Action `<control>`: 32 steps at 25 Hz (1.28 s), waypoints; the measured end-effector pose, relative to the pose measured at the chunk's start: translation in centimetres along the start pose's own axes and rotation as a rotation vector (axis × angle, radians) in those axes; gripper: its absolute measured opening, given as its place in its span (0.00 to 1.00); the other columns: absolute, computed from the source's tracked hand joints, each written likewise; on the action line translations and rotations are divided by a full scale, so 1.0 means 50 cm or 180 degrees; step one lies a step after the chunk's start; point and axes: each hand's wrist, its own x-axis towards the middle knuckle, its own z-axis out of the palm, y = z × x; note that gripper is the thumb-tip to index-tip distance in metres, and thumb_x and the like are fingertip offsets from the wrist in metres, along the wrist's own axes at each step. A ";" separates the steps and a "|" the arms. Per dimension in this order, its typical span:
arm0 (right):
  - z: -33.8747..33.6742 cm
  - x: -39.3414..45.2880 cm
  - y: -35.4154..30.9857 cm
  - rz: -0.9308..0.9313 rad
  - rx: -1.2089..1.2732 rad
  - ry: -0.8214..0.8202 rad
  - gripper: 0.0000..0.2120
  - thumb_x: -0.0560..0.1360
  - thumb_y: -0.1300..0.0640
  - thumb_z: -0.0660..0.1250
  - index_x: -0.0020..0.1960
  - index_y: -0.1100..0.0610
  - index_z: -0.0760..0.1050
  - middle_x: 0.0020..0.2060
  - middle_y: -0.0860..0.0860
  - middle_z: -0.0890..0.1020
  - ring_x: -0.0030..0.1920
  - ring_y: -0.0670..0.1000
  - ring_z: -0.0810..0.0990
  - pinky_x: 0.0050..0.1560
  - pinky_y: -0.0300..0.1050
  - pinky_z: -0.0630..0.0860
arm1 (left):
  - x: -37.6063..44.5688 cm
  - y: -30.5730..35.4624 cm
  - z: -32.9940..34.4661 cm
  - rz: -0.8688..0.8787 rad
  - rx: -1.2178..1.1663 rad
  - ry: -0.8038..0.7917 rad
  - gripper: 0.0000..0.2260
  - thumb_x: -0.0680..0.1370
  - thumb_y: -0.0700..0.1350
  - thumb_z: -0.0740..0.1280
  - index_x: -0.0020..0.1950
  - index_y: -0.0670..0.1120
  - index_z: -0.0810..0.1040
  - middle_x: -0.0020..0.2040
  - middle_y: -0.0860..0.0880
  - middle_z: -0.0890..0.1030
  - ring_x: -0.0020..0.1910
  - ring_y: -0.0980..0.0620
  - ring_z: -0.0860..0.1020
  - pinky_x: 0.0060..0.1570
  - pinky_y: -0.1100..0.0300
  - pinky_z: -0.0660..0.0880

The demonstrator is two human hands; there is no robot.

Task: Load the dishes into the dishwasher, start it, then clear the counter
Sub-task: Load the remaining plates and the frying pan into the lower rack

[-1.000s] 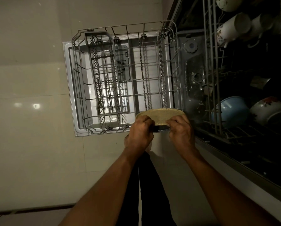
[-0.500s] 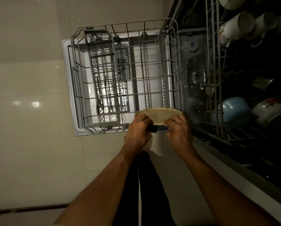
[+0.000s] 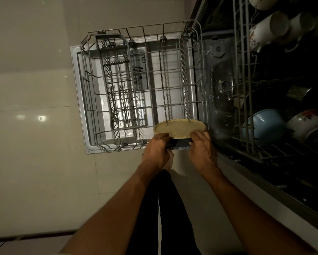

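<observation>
I hold a round tan speckled plate (image 3: pixel 180 128) with a dark underside over the near right corner of the pulled-out lower dishwasher rack (image 3: pixel 145 85). My left hand (image 3: pixel 157 150) grips its left edge and my right hand (image 3: pixel 202 148) grips its right edge. The plate sits among the rack's near tines, tilted slightly. A cutlery basket (image 3: pixel 117 85) on the rack's left side holds a few forks. The upper rack (image 3: pixel 246 89) at right carries white mugs (image 3: pixel 265 30), a blue bowl (image 3: pixel 263 126) and a flowered bowl (image 3: pixel 311 124).
The open dishwasher door (image 3: pixel 80 100) lies flat under the lower rack. Beige floor tiles (image 3: pixel 34 144) spread to the left. My dark-trousered legs (image 3: pixel 163 208) and a bare foot stand just in front of the door. The dishwasher tub floor (image 3: pixel 220 85) shows a spray hub.
The plate and both hands have edged slightly forward and down into the rack's near right corner. Both grips are unchanged.
</observation>
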 end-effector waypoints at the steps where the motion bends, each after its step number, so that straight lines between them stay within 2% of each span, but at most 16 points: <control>1: -0.004 -0.003 -0.008 0.0005 -0.0016 -0.0035 0.22 0.72 0.71 0.68 0.67 0.66 0.76 0.67 0.59 0.77 0.70 0.59 0.70 0.66 0.56 0.75 | -0.005 0.002 -0.002 -0.0049 0.0013 0.0016 0.22 0.70 0.33 0.67 0.62 0.46 0.82 0.66 0.47 0.79 0.61 0.44 0.79 0.58 0.52 0.79; 3: -0.015 -0.009 -0.025 0.0010 -0.0024 -0.0230 0.26 0.74 0.70 0.67 0.72 0.65 0.71 0.72 0.59 0.72 0.74 0.58 0.65 0.70 0.57 0.71 | -0.015 0.002 -0.002 -0.0100 -0.0032 0.0033 0.21 0.71 0.36 0.64 0.63 0.48 0.81 0.66 0.49 0.78 0.60 0.45 0.80 0.57 0.54 0.79; 6: -0.024 -0.014 -0.039 0.0051 -0.0051 -0.0597 0.30 0.79 0.62 0.63 0.79 0.61 0.60 0.80 0.55 0.59 0.80 0.54 0.53 0.77 0.51 0.60 | -0.017 -0.021 0.023 -0.0088 -0.0014 -0.0162 0.26 0.71 0.46 0.53 0.67 0.54 0.77 0.69 0.55 0.75 0.60 0.49 0.79 0.54 0.54 0.80; 7: -0.025 -0.015 -0.042 0.0062 -0.0063 -0.0647 0.31 0.80 0.60 0.62 0.80 0.60 0.57 0.81 0.55 0.55 0.80 0.53 0.51 0.78 0.50 0.58 | -0.015 -0.031 0.033 -0.0117 0.0016 -0.0256 0.27 0.72 0.48 0.53 0.69 0.55 0.75 0.70 0.55 0.74 0.62 0.49 0.78 0.55 0.53 0.80; 9: -0.028 -0.018 -0.046 0.0100 -0.0082 -0.0732 0.31 0.81 0.56 0.60 0.81 0.59 0.53 0.81 0.54 0.51 0.81 0.53 0.48 0.79 0.49 0.55 | -0.018 -0.029 0.027 -0.0127 0.0049 -0.0406 0.25 0.74 0.46 0.56 0.72 0.52 0.72 0.73 0.51 0.71 0.65 0.46 0.76 0.59 0.50 0.78; 11: -0.032 -0.024 -0.053 0.0076 -0.0220 -0.0797 0.32 0.83 0.51 0.57 0.82 0.58 0.50 0.82 0.53 0.48 0.81 0.52 0.45 0.80 0.47 0.50 | -0.031 -0.015 0.011 -0.0064 0.0109 -0.0421 0.25 0.77 0.43 0.60 0.76 0.46 0.68 0.77 0.43 0.67 0.72 0.42 0.70 0.69 0.49 0.71; 13: -0.044 -0.037 -0.065 -0.0017 -0.0397 -0.0795 0.32 0.83 0.47 0.52 0.82 0.59 0.48 0.81 0.55 0.47 0.81 0.53 0.44 0.80 0.48 0.45 | -0.047 -0.004 -0.009 -0.0033 0.0130 -0.0385 0.27 0.79 0.40 0.61 0.78 0.40 0.62 0.79 0.39 0.61 0.77 0.40 0.61 0.77 0.56 0.56; 15: -0.061 -0.052 -0.086 -0.0076 -0.0469 -0.0814 0.32 0.83 0.46 0.49 0.82 0.59 0.47 0.81 0.55 0.46 0.81 0.52 0.43 0.80 0.48 0.43 | -0.066 0.002 -0.028 -0.0026 0.0175 -0.0378 0.30 0.78 0.39 0.62 0.79 0.37 0.57 0.80 0.37 0.57 0.80 0.40 0.54 0.77 0.59 0.47; 19: -0.086 -0.085 -0.149 -0.0123 -0.0418 -0.0689 0.29 0.85 0.48 0.48 0.81 0.60 0.48 0.81 0.56 0.48 0.81 0.52 0.44 0.80 0.48 0.41 | -0.117 0.020 -0.089 -0.0033 0.0305 -0.0455 0.34 0.75 0.39 0.58 0.80 0.37 0.50 0.81 0.39 0.51 0.81 0.42 0.48 0.79 0.51 0.48; 21: -0.101 -0.098 -0.199 -0.0224 -0.0503 -0.0614 0.30 0.85 0.48 0.51 0.81 0.59 0.47 0.81 0.55 0.48 0.81 0.52 0.44 0.80 0.48 0.41 | -0.147 0.036 -0.134 0.0031 0.0321 -0.0383 0.35 0.74 0.42 0.52 0.81 0.38 0.50 0.81 0.40 0.50 0.81 0.43 0.47 0.79 0.52 0.46; 23: -0.119 -0.109 -0.261 -0.0416 -0.0546 -0.0558 0.31 0.84 0.51 0.53 0.82 0.58 0.45 0.81 0.54 0.46 0.81 0.51 0.42 0.80 0.47 0.38 | -0.172 0.041 -0.178 0.0046 0.0333 -0.0286 0.32 0.77 0.44 0.49 0.81 0.39 0.47 0.81 0.42 0.48 0.81 0.45 0.45 0.79 0.53 0.44; 26: -0.157 -0.117 -0.356 -0.0540 -0.0523 -0.0478 0.29 0.84 0.55 0.52 0.82 0.58 0.45 0.81 0.54 0.45 0.81 0.50 0.42 0.79 0.46 0.36 | -0.197 0.019 -0.251 -0.0048 0.0410 -0.0136 0.32 0.82 0.43 0.54 0.81 0.42 0.41 0.81 0.45 0.41 0.80 0.49 0.40 0.79 0.55 0.39; 29: -0.191 -0.130 -0.461 -0.0670 -0.0713 -0.0327 0.28 0.85 0.54 0.49 0.82 0.59 0.45 0.81 0.55 0.46 0.81 0.52 0.44 0.79 0.47 0.38 | -0.236 -0.021 -0.349 0.0021 0.0417 -0.0032 0.35 0.80 0.39 0.57 0.81 0.42 0.41 0.81 0.44 0.41 0.80 0.49 0.39 0.78 0.56 0.39; 32: -0.212 -0.151 -0.588 -0.0681 -0.0737 -0.0207 0.29 0.85 0.52 0.50 0.81 0.58 0.43 0.81 0.54 0.45 0.81 0.52 0.42 0.77 0.47 0.34 | -0.281 -0.072 -0.473 0.0184 0.0403 -0.0021 0.36 0.79 0.39 0.59 0.81 0.43 0.40 0.81 0.45 0.39 0.80 0.50 0.38 0.79 0.53 0.41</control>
